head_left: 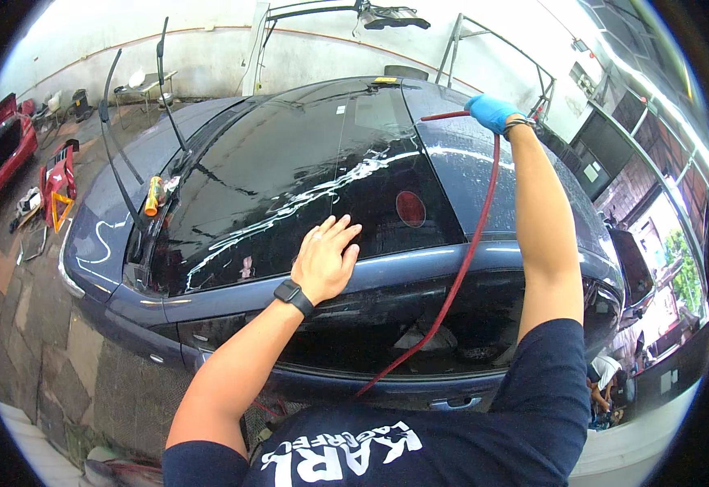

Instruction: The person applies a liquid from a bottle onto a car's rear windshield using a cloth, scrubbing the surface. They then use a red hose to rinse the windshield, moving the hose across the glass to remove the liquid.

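Note:
A dark blue car (444,260) stands in front of me, its wet windscreen (289,178) streaked with water. My left hand (326,258) lies flat and bare on the windscreen's edge by the pillar, a black watch on the wrist. My right hand (491,111), in a blue glove, reaches out over the roof and grips the end of a red hose (460,268). The hose hangs down along my right arm, across the side window, toward the ground. Both wiper arms (115,122) stand raised off the glass.
An orange bottle (153,196) lies at the base of the windscreen. Red car parts (1,146) and tools lie on the stone floor at the left. A white wall runs behind the car. Another person crouches at the lower right (606,381).

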Tool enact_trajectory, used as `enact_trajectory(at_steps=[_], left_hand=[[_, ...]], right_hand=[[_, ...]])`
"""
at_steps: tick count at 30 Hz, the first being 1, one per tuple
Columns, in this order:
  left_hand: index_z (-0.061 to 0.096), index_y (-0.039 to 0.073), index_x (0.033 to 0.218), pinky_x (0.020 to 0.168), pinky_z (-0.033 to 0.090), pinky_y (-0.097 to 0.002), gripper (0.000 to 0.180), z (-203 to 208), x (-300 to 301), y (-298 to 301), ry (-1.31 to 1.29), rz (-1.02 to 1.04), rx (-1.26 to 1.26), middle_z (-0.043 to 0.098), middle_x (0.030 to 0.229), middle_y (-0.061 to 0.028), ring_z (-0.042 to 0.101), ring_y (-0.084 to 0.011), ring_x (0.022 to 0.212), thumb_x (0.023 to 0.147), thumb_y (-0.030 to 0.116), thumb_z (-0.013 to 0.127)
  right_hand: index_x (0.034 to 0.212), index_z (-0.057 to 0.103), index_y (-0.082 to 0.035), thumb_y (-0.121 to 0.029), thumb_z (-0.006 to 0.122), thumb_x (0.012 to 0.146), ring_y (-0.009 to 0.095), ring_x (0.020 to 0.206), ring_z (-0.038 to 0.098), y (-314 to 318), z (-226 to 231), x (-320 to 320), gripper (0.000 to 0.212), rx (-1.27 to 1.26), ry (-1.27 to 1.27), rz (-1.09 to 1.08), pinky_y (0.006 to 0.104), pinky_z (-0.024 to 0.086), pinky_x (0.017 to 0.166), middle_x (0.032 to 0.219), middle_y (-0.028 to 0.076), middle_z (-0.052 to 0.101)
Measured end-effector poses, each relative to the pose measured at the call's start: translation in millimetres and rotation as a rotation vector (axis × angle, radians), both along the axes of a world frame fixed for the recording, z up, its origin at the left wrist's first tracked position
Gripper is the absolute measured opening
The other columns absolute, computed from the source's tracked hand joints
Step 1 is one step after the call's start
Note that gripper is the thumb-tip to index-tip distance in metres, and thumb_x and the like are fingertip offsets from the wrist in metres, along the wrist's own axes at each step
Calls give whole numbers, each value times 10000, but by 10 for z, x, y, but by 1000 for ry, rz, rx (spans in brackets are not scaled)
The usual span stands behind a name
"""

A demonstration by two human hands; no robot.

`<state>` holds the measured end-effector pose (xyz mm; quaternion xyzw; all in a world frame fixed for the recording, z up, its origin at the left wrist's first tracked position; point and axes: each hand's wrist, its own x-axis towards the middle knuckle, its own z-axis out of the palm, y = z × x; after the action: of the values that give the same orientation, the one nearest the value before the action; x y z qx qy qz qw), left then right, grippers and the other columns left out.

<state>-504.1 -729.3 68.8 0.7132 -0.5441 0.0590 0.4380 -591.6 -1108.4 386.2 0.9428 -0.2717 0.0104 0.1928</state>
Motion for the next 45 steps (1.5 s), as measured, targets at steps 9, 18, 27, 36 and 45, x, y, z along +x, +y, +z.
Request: enact_trajectory(at_steps=[9,18,27,36,45], left_hand=[[665,100,1407,1223,357,-530,431,93,-51,3,-6,16,-5,590,1531,-167,494,-396,1462,999,234,631],[658,69,1394,1201,373,-523,427,151,-52,39,-36,33,14,596,1516,-181,508,-410,1442,991,209,629],[661,65,1390,1190,391,-531,440,174,-17,38,-36,38,33,590,1518,-191,514,-419,1432,972,202,655],[632,73,1439,1197,378,-546,801,224,-9,61,-59,22,74,569,1534,-200,498,-411,1449,843,587,782],[635,77,1428,1195,382,-538,956,247,-2,80,-87,17,62,561,1541,-186,501,-397,1445,744,718,817]], right_hand=[[1121,781,7,-211,475,954,455,1076,724,-1022,-229,828,411,-155,71,-78,497,570,941,1188,293,727],[1179,783,-49,-237,488,998,410,1182,700,-1424,-832,1748,393,-27,-130,-130,483,557,1007,1269,246,712],[1294,741,-79,-328,535,995,394,1334,625,-1652,-1145,2262,440,232,-440,-285,480,507,1084,1407,218,658],[1226,771,-78,-420,622,977,417,1266,661,-1879,-1316,2348,448,210,-527,-302,487,547,1023,1341,236,683],[1186,778,-45,-528,634,981,446,1223,668,-1924,-1474,2293,544,216,-586,-313,507,557,985,1268,260,699]])
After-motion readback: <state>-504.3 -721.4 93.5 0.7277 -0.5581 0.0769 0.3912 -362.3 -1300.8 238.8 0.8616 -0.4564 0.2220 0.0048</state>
